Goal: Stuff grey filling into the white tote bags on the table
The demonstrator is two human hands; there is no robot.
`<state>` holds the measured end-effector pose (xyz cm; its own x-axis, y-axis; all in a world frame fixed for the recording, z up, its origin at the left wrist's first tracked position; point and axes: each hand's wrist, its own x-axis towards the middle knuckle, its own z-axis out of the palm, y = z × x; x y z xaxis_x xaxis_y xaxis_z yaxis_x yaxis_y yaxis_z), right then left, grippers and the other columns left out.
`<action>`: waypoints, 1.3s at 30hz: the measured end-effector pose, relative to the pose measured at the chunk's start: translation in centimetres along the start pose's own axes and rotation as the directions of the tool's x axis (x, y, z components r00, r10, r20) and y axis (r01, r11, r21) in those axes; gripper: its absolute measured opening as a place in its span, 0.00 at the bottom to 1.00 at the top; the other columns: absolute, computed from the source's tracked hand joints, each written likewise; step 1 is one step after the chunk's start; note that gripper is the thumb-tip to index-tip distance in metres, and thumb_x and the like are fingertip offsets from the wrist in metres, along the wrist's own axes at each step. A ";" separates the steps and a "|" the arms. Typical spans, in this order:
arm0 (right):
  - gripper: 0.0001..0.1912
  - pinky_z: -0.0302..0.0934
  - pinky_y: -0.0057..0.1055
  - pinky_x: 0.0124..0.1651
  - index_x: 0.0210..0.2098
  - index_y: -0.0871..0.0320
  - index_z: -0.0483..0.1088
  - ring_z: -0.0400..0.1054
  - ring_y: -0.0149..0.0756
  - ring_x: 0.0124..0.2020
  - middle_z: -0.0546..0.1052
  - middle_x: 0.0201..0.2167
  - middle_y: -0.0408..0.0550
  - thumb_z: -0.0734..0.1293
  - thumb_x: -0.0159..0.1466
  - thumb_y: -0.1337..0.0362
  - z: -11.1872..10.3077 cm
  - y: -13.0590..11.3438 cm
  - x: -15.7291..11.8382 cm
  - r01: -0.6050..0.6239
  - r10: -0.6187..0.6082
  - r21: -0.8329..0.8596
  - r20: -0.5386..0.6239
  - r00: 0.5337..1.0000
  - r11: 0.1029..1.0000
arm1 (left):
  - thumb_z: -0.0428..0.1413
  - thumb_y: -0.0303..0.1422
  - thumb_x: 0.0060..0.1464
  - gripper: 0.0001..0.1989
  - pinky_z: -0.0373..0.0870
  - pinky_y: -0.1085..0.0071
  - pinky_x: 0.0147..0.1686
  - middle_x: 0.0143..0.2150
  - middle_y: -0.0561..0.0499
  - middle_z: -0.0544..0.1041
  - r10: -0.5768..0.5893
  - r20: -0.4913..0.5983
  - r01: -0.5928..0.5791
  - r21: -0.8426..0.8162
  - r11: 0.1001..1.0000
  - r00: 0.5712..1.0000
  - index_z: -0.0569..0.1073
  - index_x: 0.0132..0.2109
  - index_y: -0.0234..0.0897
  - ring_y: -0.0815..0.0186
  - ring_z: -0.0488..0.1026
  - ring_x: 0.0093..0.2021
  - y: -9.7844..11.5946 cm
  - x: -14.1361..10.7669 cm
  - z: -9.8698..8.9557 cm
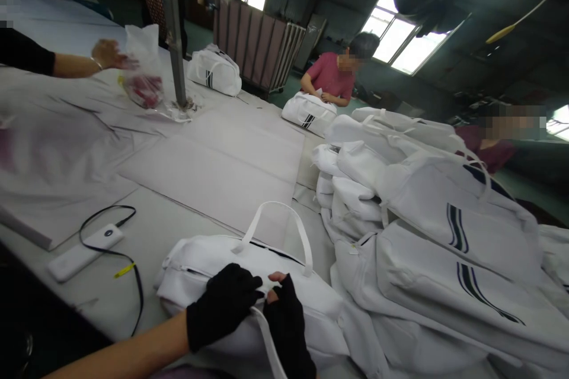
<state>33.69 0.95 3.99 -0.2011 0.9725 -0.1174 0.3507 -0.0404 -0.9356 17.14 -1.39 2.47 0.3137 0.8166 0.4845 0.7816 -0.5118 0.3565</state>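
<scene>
A white bag (pixel 204 254) lies on the table right in front of me, one handle loop (pixel 288 208) standing up on its far side. A second white strap (pixel 269 340) runs down toward me between my hands. My left hand (pixel 226 302), in a black glove, has its fingers closed at the strap's upper end on the bag; what they pinch is too small to name. Close beside it, my right hand (pixel 287 320), in a black glove with bare fingertips, is bent over the same spot, its fingers closed and their hold hidden.
White striped bags (pixel 480 219) are piled high at the right. At the left lie a white power bank (pixel 84 253) and a black cable (pixel 140 284). A person's hand (pixel 109 54) touches a plastic bag (pixel 143 71) near a metal post (pixel 174 29). Another person (pixel 331 74) handles a white bag (pixel 309 111).
</scene>
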 end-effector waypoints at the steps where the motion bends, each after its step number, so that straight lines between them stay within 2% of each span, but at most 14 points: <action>1: 0.18 0.55 0.27 0.25 0.45 0.56 0.63 0.56 0.29 0.20 0.63 0.20 0.39 0.59 0.63 0.50 -0.1 0.4 -0.1 -0.037 0.040 0.072 -0.039 0.998 0.997 | 0.50 0.23 0.57 0.12 0.63 0.58 0.46 0.47 0.50 0.76 0.002 -0.071 -0.001 0.016 1.000 0.997 0.73 0.45 0.40 0.62 0.71 0.43 0.3 -0.1 -0.1; 5: 0.19 0.56 0.25 0.24 0.41 0.56 0.64 0.55 0.28 0.19 0.61 0.19 0.37 0.59 0.63 0.47 0.0 1.8 -0.8 -0.021 0.028 0.056 -0.134 0.991 0.998 | 0.54 0.25 0.56 0.06 0.54 0.55 0.57 0.52 0.54 0.75 -0.057 -0.284 0.068 0.029 0.997 0.957 0.73 0.39 0.40 0.59 0.68 0.53 1.2 -1.0 0.0; 10: 0.15 0.59 0.27 0.24 0.45 0.55 0.68 0.67 0.32 0.20 0.73 0.21 0.40 0.55 0.66 0.58 -0.6 0.9 -0.3 0.223 -0.261 -0.457 -0.020 0.965 0.861 | 0.54 0.28 0.56 0.05 0.54 0.56 0.58 0.51 0.51 0.75 -0.070 -0.228 0.086 0.062 0.994 0.971 0.73 0.40 0.40 0.61 0.69 0.50 1.2 -1.3 -0.3; 12: 0.16 0.62 0.29 0.25 0.49 0.52 0.68 0.71 0.34 0.22 0.77 0.25 0.40 0.55 0.66 0.63 -1.4 0.0 0.7 0.387 -0.410 -0.622 0.115 0.905 0.681 | 0.55 0.31 0.57 0.08 0.54 0.57 0.59 0.52 0.51 0.74 -0.064 -0.179 0.083 0.105 0.991 0.982 0.72 0.45 0.41 0.61 0.69 0.51 1.0 -1.4 -1.1; 15: 0.16 0.64 0.31 0.28 0.50 0.52 0.68 0.71 0.35 0.25 0.77 0.27 0.41 0.58 0.64 0.64 -2.2 -1.3 2.4 0.587 -0.614 -0.708 0.274 0.740 0.392 | 0.54 0.42 0.59 0.20 0.53 0.56 0.60 0.56 0.50 0.72 -0.033 -0.101 0.050 0.173 0.984 0.994 0.67 0.56 0.41 0.59 0.67 0.55 0.3 -2.6 -3.1; 17: 0.15 0.67 0.34 0.34 0.49 0.54 0.68 0.72 0.38 0.33 0.77 0.34 0.46 0.61 0.64 0.60 -1.9 -2.1 3.3 0.608 -0.680 -0.713 0.252 0.688 0.351 | 0.53 0.44 0.59 0.23 0.56 0.56 0.59 0.56 0.48 0.71 -0.102 -0.113 0.121 0.180 0.976 0.988 0.64 0.59 0.41 0.58 0.65 0.57 -0.7 -3.8 -4.7; 19: 0.20 0.67 0.39 0.43 0.50 0.56 0.67 0.70 0.43 0.45 0.75 0.44 0.52 0.64 0.62 0.53 -1.1 -2.2 3.9 0.590 -0.688 -0.714 0.210 0.695 0.378 | 0.53 0.42 0.60 0.21 0.61 0.59 0.57 0.54 0.47 0.72 -0.336 -0.211 0.366 0.121 0.923 0.918 0.64 0.58 0.41 0.58 0.66 0.56 -2.4 -5.1 -6.0; 20: 0.24 0.66 0.42 0.46 0.52 0.57 0.66 0.67 0.46 0.49 0.73 0.48 0.55 0.64 0.62 0.51 -0.5 -2.0 4.0 0.585 -0.684 -0.720 0.213 0.697 0.373 | 0.53 0.41 0.59 0.20 0.63 0.60 0.55 0.52 0.46 0.72 -0.489 -0.247 0.516 0.055 0.855 0.837 0.65 0.56 0.40 0.58 0.67 0.54 -3.4 -5.6 -6.6; 23: 0.31 0.63 0.49 0.50 0.57 0.58 0.63 0.63 0.51 0.53 0.69 0.53 0.57 0.64 0.60 0.48 0.9 -0.7 4.2 0.591 -0.679 -0.756 0.279 0.679 0.280 | 0.55 0.45 0.55 0.18 0.68 0.63 0.45 0.44 0.48 0.73 -0.799 -0.066 0.782 -0.168 0.600 0.598 0.67 0.47 0.39 0.59 0.71 0.44 -6.3 -6.4 -8.0; 26: 0.32 0.61 0.49 0.51 0.59 0.57 0.61 0.63 0.51 0.53 0.69 0.54 0.56 0.65 0.60 0.49 1.3 0.6 4.0 0.581 -0.640 -0.771 0.313 0.701 0.259 | 0.54 0.46 0.54 0.15 0.66 0.67 0.37 0.34 0.52 0.71 -0.801 0.226 0.830 -0.223 0.511 0.554 0.66 0.34 0.38 0.62 0.70 0.35 -7.8 -6.2 -9.2; 29: 0.31 0.60 0.46 0.52 0.59 0.57 0.61 0.62 0.49 0.53 0.69 0.54 0.54 0.65 0.60 0.49 1.2 0.9 3.8 0.586 -0.641 -0.764 0.312 0.701 0.269 | 0.55 0.46 0.51 0.15 0.63 0.69 0.34 0.31 0.54 0.69 -0.789 0.295 0.842 -0.222 0.492 0.539 0.65 0.35 0.39 0.63 0.68 0.34 -7.9 -5.7 -10.1; 33: 0.32 0.57 0.47 0.54 0.59 0.59 0.60 0.61 0.48 0.53 0.69 0.54 0.55 0.65 0.60 0.49 0.6 0.7 3.3 0.594 -0.653 -0.767 0.323 0.686 0.245 | 0.56 0.48 0.48 0.17 0.57 0.72 0.22 0.28 0.56 0.65 -0.803 0.436 0.909 -0.283 0.307 0.407 0.64 0.35 0.39 0.68 0.63 0.24 -7.8 -5.5 -10.6; 35: 0.33 0.54 0.51 0.56 0.59 0.59 0.60 0.62 0.49 0.52 0.69 0.53 0.56 0.64 0.59 0.47 -0.3 0.7 3.2 0.594 -0.659 -0.779 0.341 0.670 0.202 | 0.53 0.48 0.51 0.18 0.52 0.72 0.21 0.24 0.57 0.60 -0.751 0.491 0.896 -0.281 0.344 0.442 0.61 0.28 0.38 0.70 0.58 0.21 -8.1 -5.5 -10.7; 39: 0.37 0.57 0.51 0.49 0.57 0.57 0.63 0.63 0.51 0.48 0.70 0.48 0.56 0.65 0.56 0.41 -2.9 1.5 3.1 0.497 -0.661 -0.847 0.267 0.702 0.186 | 0.46 0.45 0.59 0.22 0.52 0.70 0.26 0.21 0.56 0.55 -0.628 0.417 0.742 -0.211 0.636 0.657 0.56 0.22 0.37 0.70 0.58 0.23 -7.8 -4.9 -10.9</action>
<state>36.22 4.55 3.18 -0.6166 0.6480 0.4471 0.7404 0.6704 0.0495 3.60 -4.31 6.03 -0.0603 0.9693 -0.2383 0.6166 0.2239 0.7548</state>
